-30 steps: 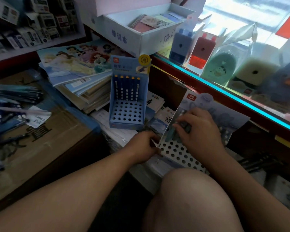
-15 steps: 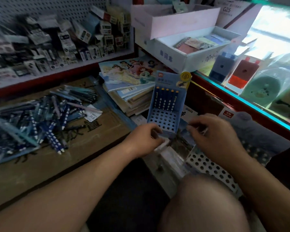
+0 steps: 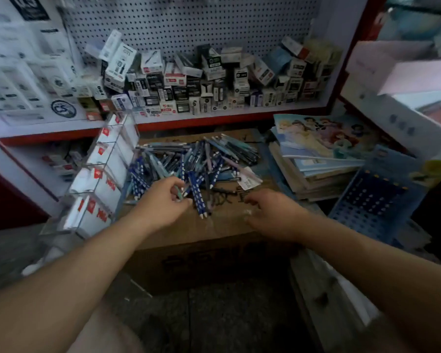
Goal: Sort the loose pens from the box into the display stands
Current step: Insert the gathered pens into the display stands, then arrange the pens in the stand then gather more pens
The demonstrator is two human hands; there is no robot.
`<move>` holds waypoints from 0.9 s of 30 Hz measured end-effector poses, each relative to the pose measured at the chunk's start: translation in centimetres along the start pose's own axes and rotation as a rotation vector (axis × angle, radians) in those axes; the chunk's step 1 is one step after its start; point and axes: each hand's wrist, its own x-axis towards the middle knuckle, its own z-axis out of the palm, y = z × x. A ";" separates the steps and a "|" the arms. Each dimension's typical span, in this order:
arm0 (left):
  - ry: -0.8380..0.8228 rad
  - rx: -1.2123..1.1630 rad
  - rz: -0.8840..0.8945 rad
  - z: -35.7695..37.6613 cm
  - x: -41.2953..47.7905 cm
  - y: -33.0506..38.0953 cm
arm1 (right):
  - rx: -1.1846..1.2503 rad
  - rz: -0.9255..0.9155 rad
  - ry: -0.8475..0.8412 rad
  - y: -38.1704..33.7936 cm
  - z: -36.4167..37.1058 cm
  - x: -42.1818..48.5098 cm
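A heap of loose pens (image 3: 201,161), mostly blue with white dots plus some teal and pink ones, lies on top of a brown cardboard box (image 3: 222,230). My left hand (image 3: 161,202) is at the near edge of the heap, its fingers pinching a pale green pen (image 3: 179,193). My right hand (image 3: 273,215) hovers over the bare box top to the right of the heap, fingers loosely curled and holding nothing. A blue perforated display stand (image 3: 374,200) with a row of pens at its back stands at the right, blurred.
A clear acrylic tiered rack (image 3: 99,179) with white and red packs leans at the left of the box. A stack of notebooks (image 3: 316,159) lies between box and blue stand. Behind, a shelf (image 3: 189,118) under a pegboard holds several small cartons.
The view has swung left from the display stands to the pen heap. Both hands left the white perforated stand and moved onto the box; my left hand now pinches a pen.
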 end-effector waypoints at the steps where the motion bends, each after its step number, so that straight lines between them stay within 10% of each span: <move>1: -0.005 0.008 -0.016 -0.4 0.0 -0.6 | 0.007 -0.005 0.008 -0.6 0.4 0.9; 17: -0.048 -0.041 -0.093 -0.4 1.7 -3.4 | -0.012 0.132 0.204 -6.9 6.9 10.4; 27: -0.079 -0.191 -0.118 -0.9 2.0 -3.9 | 0.395 0.209 0.229 -7.5 5.0 10.0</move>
